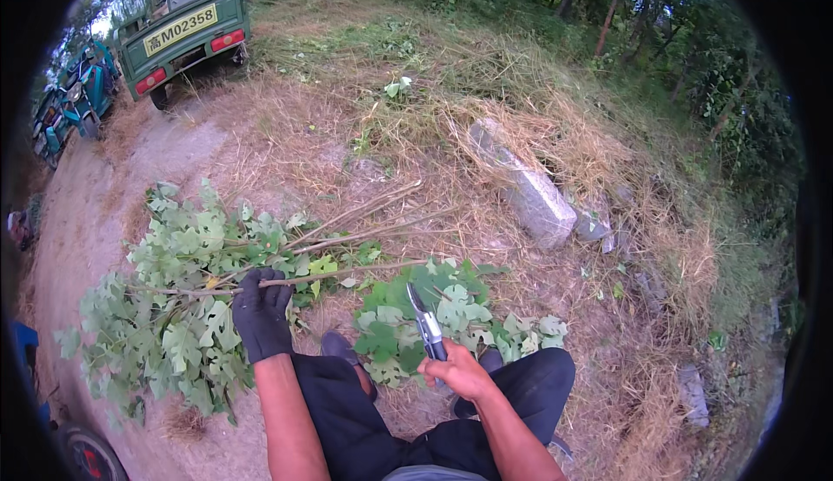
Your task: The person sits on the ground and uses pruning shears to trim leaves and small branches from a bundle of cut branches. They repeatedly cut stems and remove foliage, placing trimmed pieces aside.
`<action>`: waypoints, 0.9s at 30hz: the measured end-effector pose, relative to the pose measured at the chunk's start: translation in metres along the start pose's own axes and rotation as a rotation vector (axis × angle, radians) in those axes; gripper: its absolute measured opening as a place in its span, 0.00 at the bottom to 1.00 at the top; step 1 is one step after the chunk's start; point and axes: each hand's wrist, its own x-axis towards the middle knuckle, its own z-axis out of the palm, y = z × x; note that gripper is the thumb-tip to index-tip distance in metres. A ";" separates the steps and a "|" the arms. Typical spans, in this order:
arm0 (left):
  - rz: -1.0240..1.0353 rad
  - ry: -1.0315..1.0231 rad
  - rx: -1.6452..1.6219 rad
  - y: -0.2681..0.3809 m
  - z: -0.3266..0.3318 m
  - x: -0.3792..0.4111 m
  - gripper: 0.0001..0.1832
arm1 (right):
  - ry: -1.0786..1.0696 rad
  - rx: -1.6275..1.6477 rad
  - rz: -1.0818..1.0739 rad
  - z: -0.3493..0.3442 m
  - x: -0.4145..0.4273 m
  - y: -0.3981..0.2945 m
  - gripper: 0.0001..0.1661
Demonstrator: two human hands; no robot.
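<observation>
My left hand (263, 315), in a dark glove, is closed around a thin leafy branch (351, 271) whose bare end points to the right. Beneath and beside it lies a heap of cut branches with lobed green leaves (189, 344), their bare stems (364, 235) reaching up and right. Bare of any glove, my right hand (455, 372) grips a pair of pruning shears (427, 326) by the handles, with the blades pointing up and slightly left. Under and around the shears, loose green leaves (449, 286) lie on the ground between and ahead of my feet.
A long stone block (537, 208) lies in dry grass at the right, with smaller stones (591, 226) beside it. A green cargo vehicle (185, 38) and a teal three-wheeler (81, 100) stand at the upper left. Part of a wheel (91, 455) shows at the lower left. Trees line the upper right.
</observation>
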 end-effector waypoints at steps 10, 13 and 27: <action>-0.032 -0.052 -0.016 -0.001 0.000 -0.004 0.21 | -0.112 0.013 -0.076 0.020 0.008 -0.018 0.28; -0.032 -0.052 0.000 0.001 0.005 -0.007 0.20 | -0.118 0.071 -0.055 0.024 0.010 -0.019 0.28; -0.056 -0.126 0.015 -0.004 0.015 -0.015 0.17 | -0.060 0.234 -0.069 0.033 0.019 -0.028 0.19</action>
